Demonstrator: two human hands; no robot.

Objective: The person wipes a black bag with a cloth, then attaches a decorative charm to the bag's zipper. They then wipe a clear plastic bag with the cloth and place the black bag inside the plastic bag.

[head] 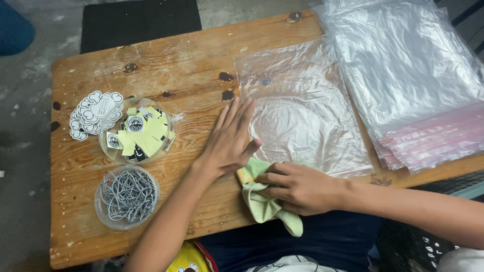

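My left hand [229, 138] lies flat on the wooden table [191, 65], fingers spread, its fingertips at the left edge of a clear plastic bag [302, 106] spread out on the wood. My right hand [300, 187] grips a light green cloth [262, 204] at the table's front edge, just below the bag's lower left corner. The cloth hangs partly over the edge.
A stack of clear zip bags with red seal strips [418, 80] fills the right side. At the left stand a round clear tub of yellow and black paper tags [137, 132], a tub of metal ball chains [127, 196], and a pile of white cloud-shaped stickers [91, 113].
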